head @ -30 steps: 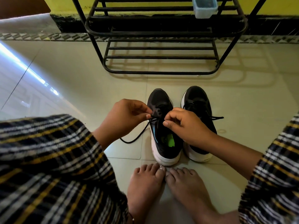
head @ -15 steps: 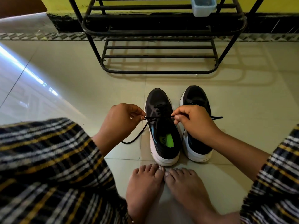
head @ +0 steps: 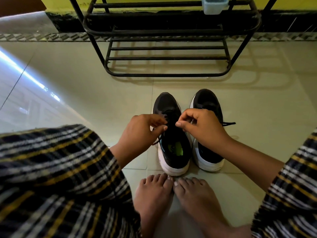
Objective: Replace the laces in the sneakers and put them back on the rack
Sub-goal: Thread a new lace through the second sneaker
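Observation:
Two black sneakers with white soles stand side by side on the floor, toes toward the rack. Over the left sneaker (head: 173, 148), my left hand (head: 142, 131) pinches one end of its black lace (head: 157, 140), which trails down by the shoe's left side. My right hand (head: 200, 126) pinches the lace's other end above the tongue, partly hiding the right sneaker (head: 208, 102). That shoe's own lace end (head: 229, 124) sticks out to the right. The black metal shoe rack (head: 164, 74) stands beyond the shoes.
My bare feet (head: 173, 194) touch the floor just behind the sneakers' heels. Plaid-clad knees fill the lower left and right corners. A pale blue plastic tub (head: 215, 5) sits on an upper shelf of the rack. Pale floor tiles (head: 85, 83) spread to the left.
Both hands pulled the lace ends apart across the left sneaker, then came back together over its tongue. The loose loop at the shoe's left side has shortened.

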Demonstrator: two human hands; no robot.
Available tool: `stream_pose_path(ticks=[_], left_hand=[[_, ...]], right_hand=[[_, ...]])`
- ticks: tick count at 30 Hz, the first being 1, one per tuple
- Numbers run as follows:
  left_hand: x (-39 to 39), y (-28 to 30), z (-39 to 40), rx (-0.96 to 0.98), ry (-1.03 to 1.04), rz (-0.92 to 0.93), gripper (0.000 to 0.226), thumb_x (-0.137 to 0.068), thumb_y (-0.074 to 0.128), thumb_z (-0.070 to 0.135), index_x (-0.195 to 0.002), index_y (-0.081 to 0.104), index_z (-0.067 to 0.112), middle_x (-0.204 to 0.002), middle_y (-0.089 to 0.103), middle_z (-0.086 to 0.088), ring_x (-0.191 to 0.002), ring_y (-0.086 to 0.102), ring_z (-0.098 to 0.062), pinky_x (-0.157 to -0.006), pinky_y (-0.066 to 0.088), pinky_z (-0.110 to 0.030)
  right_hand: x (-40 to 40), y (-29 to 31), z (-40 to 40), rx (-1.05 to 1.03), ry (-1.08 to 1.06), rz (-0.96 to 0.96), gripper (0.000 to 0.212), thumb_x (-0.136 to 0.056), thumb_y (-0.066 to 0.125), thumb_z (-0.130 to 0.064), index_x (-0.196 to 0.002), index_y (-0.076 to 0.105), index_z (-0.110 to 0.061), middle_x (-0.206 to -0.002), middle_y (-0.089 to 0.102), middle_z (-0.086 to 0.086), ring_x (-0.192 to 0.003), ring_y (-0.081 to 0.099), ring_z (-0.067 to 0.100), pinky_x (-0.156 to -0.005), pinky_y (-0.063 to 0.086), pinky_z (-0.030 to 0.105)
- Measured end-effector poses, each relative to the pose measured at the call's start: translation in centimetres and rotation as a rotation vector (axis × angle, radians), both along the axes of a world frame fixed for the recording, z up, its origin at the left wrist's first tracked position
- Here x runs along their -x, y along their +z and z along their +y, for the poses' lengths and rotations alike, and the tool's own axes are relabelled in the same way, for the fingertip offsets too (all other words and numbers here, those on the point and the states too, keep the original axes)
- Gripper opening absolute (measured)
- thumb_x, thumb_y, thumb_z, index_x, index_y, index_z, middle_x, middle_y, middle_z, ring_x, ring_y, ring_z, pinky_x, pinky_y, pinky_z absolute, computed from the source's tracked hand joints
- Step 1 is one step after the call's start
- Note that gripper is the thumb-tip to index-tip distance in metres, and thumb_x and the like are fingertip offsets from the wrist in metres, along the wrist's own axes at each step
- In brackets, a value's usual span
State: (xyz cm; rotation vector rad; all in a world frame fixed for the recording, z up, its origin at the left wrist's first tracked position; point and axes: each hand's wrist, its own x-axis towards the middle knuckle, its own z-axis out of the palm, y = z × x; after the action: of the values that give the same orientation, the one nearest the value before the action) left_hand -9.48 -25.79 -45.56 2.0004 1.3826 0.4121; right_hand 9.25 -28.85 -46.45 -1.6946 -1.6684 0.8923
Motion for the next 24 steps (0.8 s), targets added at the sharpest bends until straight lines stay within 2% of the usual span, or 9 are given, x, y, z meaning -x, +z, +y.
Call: stream_pose_path(ticks=[3,6,8,11,14,16,19,21,24], left_hand=[[0.6,-0.1,0.4,0.012,0.100,-0.023,0.007,-0.085,0.068,0.024,-0.091,0.068,0.027,-0.076,0.070,0.011,-0.071,0.060,0.005,-0.059,0.037,-0.001],[1.0,0.1,0.8,-0.018,0.183,-0.060,0.007,-0.087,0.065,0.024,-0.087,0.066,0.031,-0.075,0.068,0.013,-0.074,0.061,0.001,-0.060,0.038,-0.001],[1.2,0.4,1.2,-0.068,0.245,-0.135,0.006,-0.088,0.064,0.022,-0.086,0.068,0.026,-0.076,0.066,0.016,-0.074,0.060,0.004,-0.061,0.037,0.000],[1.5,1.9,2.1,-0.192,0.365,-0.316,0.007,-0.089,0.064,0.018,-0.091,0.068,0.023,-0.080,0.064,0.020,-0.074,0.057,0.010,-0.064,0.039,-0.002],[1.6,3.0,2.7,-0.262,0.391,-0.435,0.011,-0.089,0.063,0.015,-0.096,0.066,0.023,-0.086,0.065,0.016,-0.079,0.059,0.008,-0.064,0.040,-0.005],[1.5,2.7,2.5,-0.223,0.340,-0.392,0.012,-0.088,0.064,0.016,-0.095,0.065,0.026,-0.085,0.067,0.014,-0.078,0.060,0.005,-0.064,0.041,-0.005],[1.1,1.5,1.7,-0.100,0.236,-0.237,0.009,-0.088,0.065,0.023,-0.082,0.066,0.030,-0.076,0.065,0.016,-0.069,0.057,0.008,-0.062,0.037,-0.002],[1.0,0.8,1.0,-0.016,0.181,-0.159,0.008,-0.087,0.066,0.025,-0.080,0.068,0.028,-0.072,0.065,0.014,-0.064,0.055,0.009,-0.059,0.036,-0.001],[0.7,0.0,0.5,0.062,0.105,-0.069,0.003,-0.085,0.069,0.024,-0.083,0.070,0.027,-0.074,0.068,0.014,-0.067,0.058,0.007,-0.061,0.037,0.000]], right_hand=[[-0.5,-0.7,0.2,0.146,0.073,-0.231,0.028,-0.084,0.067,-0.038,-0.066,0.058,-0.018,-0.060,0.056,-0.005,-0.056,0.052,0.008,-0.054,0.040,0.021],[0.0,-1.0,0.1,0.269,0.160,-0.480,0.042,-0.086,0.059,-0.049,-0.068,0.055,-0.011,-0.064,0.057,0.003,-0.063,0.057,0.019,-0.057,0.044,0.031],[0.5,-1.1,0.2,0.288,0.186,-0.595,0.045,-0.089,0.055,-0.049,-0.065,0.050,-0.011,-0.065,0.056,0.005,-0.065,0.056,0.024,-0.057,0.044,0.033],[0.9,-1.3,0.3,0.276,0.221,-0.667,0.042,-0.092,0.051,-0.043,-0.061,0.038,-0.018,-0.062,0.042,-0.001,-0.066,0.048,0.023,-0.058,0.040,0.030],[1.0,-1.4,0.1,0.260,0.277,-0.677,0.033,-0.093,0.048,-0.035,-0.070,0.045,-0.012,-0.063,0.041,0.000,-0.065,0.046,0.023,-0.057,0.038,0.029],[0.9,-1.3,0.0,0.255,0.291,-0.668,0.030,-0.094,0.047,-0.032,-0.073,0.048,-0.010,-0.061,0.040,0.000,-0.062,0.043,0.021,-0.055,0.035,0.028],[0.8,-1.3,0.0,0.245,0.302,-0.668,0.028,-0.094,0.046,-0.031,-0.077,0.051,-0.010,-0.060,0.040,0.000,-0.061,0.043,0.021,-0.054,0.033,0.027],[0.7,-1.4,-0.1,0.235,0.306,-0.645,0.029,-0.093,0.047,-0.031,-0.073,0.049,-0.010,-0.060,0.041,0.000,-0.062,0.045,0.023,-0.053,0.034,0.027],[0.7,-1.6,0.0,0.216,0.315,-0.614,0.035,-0.092,0.048,-0.032,-0.062,0.040,-0.016,-0.058,0.041,-0.002,-0.056,0.042,0.019,-0.047,0.029,0.027]])
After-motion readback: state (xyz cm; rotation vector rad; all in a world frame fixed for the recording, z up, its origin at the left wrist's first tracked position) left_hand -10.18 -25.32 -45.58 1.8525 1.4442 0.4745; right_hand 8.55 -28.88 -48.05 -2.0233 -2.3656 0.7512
